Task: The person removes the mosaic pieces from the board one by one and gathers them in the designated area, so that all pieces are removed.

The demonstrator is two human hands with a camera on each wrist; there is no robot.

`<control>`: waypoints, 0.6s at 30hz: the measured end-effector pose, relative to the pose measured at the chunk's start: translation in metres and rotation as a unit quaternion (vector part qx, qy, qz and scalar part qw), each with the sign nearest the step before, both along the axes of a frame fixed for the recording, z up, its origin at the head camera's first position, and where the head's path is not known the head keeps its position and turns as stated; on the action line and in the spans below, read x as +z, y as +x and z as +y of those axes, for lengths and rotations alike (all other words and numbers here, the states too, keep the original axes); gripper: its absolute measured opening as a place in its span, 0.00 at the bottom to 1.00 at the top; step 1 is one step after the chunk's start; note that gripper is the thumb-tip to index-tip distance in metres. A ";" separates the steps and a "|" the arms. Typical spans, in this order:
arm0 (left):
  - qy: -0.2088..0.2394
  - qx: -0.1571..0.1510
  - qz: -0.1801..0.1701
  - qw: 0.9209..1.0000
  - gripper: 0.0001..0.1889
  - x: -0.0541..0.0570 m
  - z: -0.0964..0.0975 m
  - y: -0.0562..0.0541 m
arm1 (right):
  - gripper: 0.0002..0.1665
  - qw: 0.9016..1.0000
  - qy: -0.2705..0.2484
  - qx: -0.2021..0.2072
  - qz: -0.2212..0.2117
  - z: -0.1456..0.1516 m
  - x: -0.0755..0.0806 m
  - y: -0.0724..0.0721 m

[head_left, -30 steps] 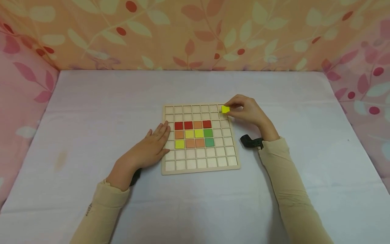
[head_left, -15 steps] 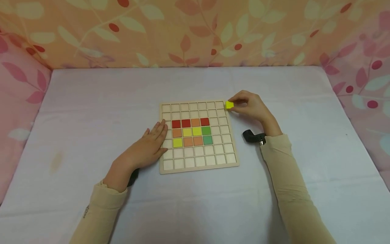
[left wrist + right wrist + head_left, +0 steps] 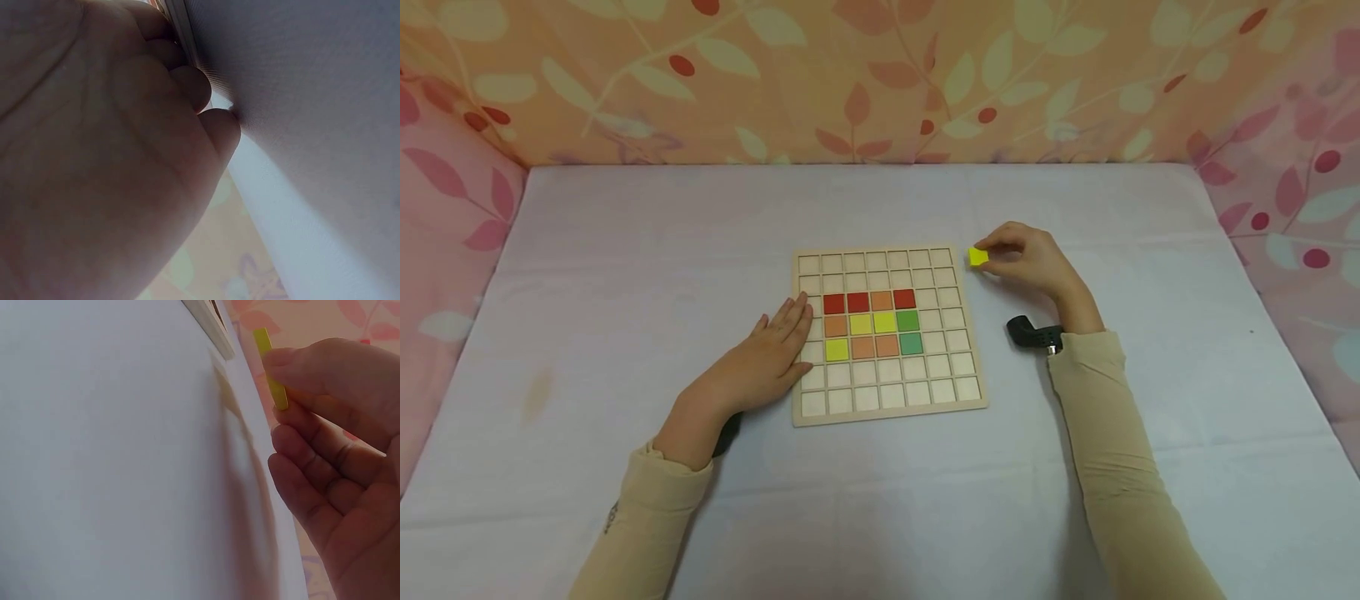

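Note:
Between thumb and fingers my right hand [image 3: 1026, 260] pinches a yellow square tile [image 3: 977, 257], just off the upper right corner of a wooden grid board [image 3: 891, 413]. Seen edge-on in the right wrist view, the thin tile [image 3: 270, 369] is held above the table. My left hand [image 3: 760, 367] lies flat with straight fingers on the board's left edge. Colored tiles fill a block of cells in three rows: red tiles [image 3: 857, 302] and an orange one on top, orange, yellow [image 3: 884, 322] and green [image 3: 907, 320] in the middle, yellow, orange and teal green [image 3: 911, 343] below.
A white cloth [image 3: 880, 500] covers the table. Floral curtains [image 3: 880, 83] stand behind it and at both sides. A black wrist device [image 3: 1033, 335] juts from the right sleeve, left of the wrist.
My right hand has moved the yellow tile rightward, from over the board's upper right corner to beside it. The left hand stays on the board's edge. The head view has shifted slightly.

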State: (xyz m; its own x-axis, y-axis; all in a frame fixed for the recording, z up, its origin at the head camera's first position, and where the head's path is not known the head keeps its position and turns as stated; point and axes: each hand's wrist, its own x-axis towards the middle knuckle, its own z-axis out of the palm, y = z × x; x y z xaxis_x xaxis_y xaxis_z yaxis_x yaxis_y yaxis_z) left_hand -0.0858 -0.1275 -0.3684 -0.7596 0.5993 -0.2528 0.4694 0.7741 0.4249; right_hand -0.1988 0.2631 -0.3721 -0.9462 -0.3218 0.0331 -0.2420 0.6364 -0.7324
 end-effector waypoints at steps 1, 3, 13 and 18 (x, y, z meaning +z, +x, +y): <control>0.000 0.000 0.000 1.000 0.36 0.000 0.000 0.000 | 0.17 1.000 0.002 -0.006 -0.003 0.002 0.000 0.000; 0.001 0.000 -0.001 1.000 0.36 0.000 0.001 0.000 | 0.16 1.000 0.007 -0.011 -0.005 0.006 -0.001 -0.001; 0.000 0.001 -0.002 1.000 0.36 0.001 0.002 0.002 | 0.17 0.999 0.018 -0.035 -0.001 0.023 -0.004 0.000; 0.001 0.001 -0.002 1.000 0.36 0.002 0.002 0.002 | 0.17 0.999 0.018 -0.040 -0.005 0.029 -0.003 0.000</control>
